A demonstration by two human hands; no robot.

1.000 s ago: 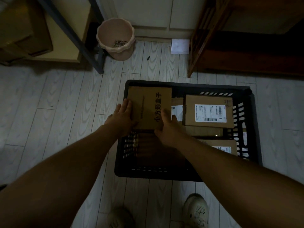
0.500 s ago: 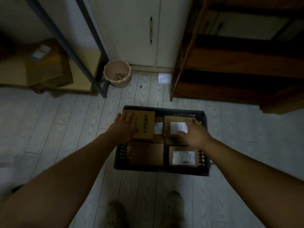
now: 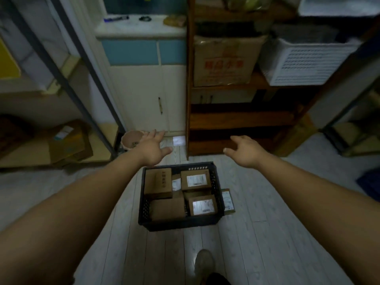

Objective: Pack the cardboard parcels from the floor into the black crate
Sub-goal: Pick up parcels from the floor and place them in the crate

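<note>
1. The black slatted plastic crate [image 3: 181,224] stands out in the middle of the pale wood-plank floor [image 3: 257,233], in front of the foot of the dark brown wooden shelf unit [image 3: 236,120].
2. Brown cardboard parcels fill the crate. A parcel printed with dark characters [image 3: 158,183] sits in its far left corner, and a white-labelled parcel [image 3: 195,179] sits in its far right corner. A plain parcel [image 3: 167,208] is in the near left corner, with a second labelled parcel [image 3: 202,206] in the near right corner. More cardboard shows between them.
3. One flat labelled cardboard parcel [image 3: 227,201] lies on the floor just outside the crate's right wall; whether it touches the wall cannot be told.
4. The left hand [image 3: 151,150] is held out in the air past the crate's far left corner, fingers spread, its grip holding nothing.
5. The right hand [image 3: 244,151] is held out past the far right corner, fingers loosely splayed, its grip likewise holding nothing. Neither hand touches the crate.
6. A round pink bin [image 3: 131,140] stands behind the left hand at the floor's far edge, beside a cream cabinet [image 3: 144,95].
7. On the shelf unit sit a large cardboard box with red print [image 3: 224,60] and a white slatted basket [image 3: 304,62].
8. A pale shoe [image 3: 203,262] shows at the floor's near edge.
</note>
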